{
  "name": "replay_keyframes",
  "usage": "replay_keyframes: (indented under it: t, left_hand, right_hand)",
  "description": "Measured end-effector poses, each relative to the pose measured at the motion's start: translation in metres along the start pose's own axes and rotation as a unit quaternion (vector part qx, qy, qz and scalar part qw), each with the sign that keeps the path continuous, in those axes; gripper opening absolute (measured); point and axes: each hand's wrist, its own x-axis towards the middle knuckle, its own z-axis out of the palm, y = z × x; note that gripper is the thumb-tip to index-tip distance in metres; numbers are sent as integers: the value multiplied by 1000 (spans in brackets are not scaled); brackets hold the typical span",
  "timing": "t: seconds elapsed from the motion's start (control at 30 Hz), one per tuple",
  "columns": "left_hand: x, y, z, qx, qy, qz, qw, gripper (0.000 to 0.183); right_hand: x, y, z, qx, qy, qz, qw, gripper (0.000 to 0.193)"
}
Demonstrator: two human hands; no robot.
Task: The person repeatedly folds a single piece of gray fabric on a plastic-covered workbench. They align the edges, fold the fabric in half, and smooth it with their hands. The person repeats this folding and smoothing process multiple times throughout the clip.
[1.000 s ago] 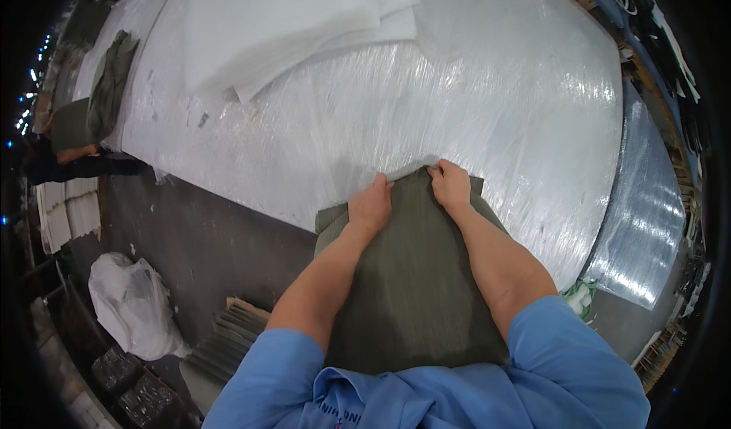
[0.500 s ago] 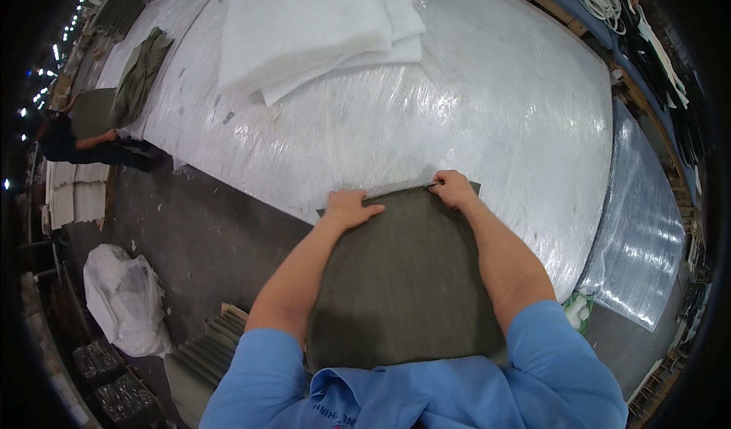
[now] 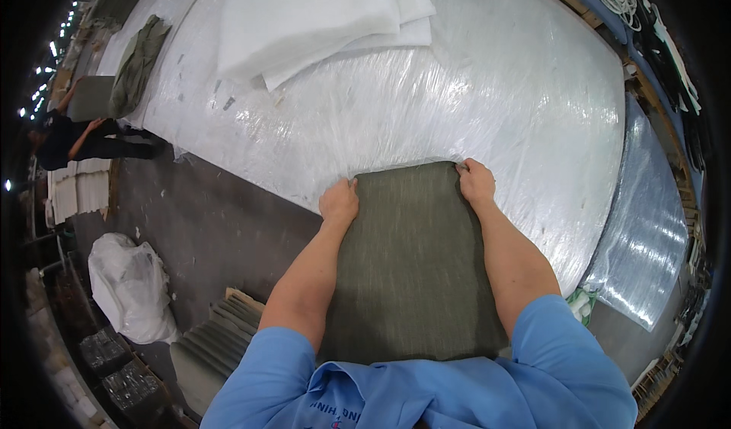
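Observation:
An olive-green fabric-covered cushion (image 3: 415,265) lies in front of me, its near end against my blue shirt. Its far edge rests at the front of the plastic-wrapped table (image 3: 533,109). My left hand (image 3: 339,200) grips the far left corner, fingers curled round the edge. At the far right corner, my right hand (image 3: 476,180) is closed on the fabric, thumb and fingers pinching it. The cover looks smooth across the top. Its underside is hidden.
White padding sheets (image 3: 320,18) are piled at the table's far side. A co-worker (image 3: 65,140) at the left handles another green cushion (image 3: 93,98). Stacked green cushions (image 3: 217,330) and a white plastic bundle (image 3: 131,288) stand on the floor at left. A plastic-covered panel (image 3: 643,223) is at right.
Both hands have moved outward to the cushion's far corners. The loose fabric edge along the far end has been drawn over, and that end now looks straight and smooth.

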Motion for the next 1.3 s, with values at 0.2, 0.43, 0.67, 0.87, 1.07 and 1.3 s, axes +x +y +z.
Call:
replay_keyframes:
  t: [0.2, 0.43, 0.67, 0.87, 1.07, 1.3]
  left_hand:
    - [8, -2, 15, -10, 70, 29, 997, 43]
    - [14, -2, 14, 3, 106, 70, 992, 41]
    - [11, -1, 4, 24, 112, 69, 991, 42]
    - [7, -2, 13, 2, 98, 63, 993, 42]
    - [7, -11, 22, -2, 103, 59, 993, 41]
    - [-19, -21, -27, -89, 89, 159, 979, 38]
  right_hand:
    - [12, 6, 17, 45, 37, 2, 998, 28]
    - [17, 5, 16, 42, 73, -30, 996, 26]
    - [4, -9, -3, 58, 64, -30, 996, 28]
    - [1, 6, 9, 83, 72, -19, 994, 27]
    - [7, -2, 18, 70, 72, -35, 994, 25]
    - [-2, 5, -35, 11, -26, -185, 982, 28]
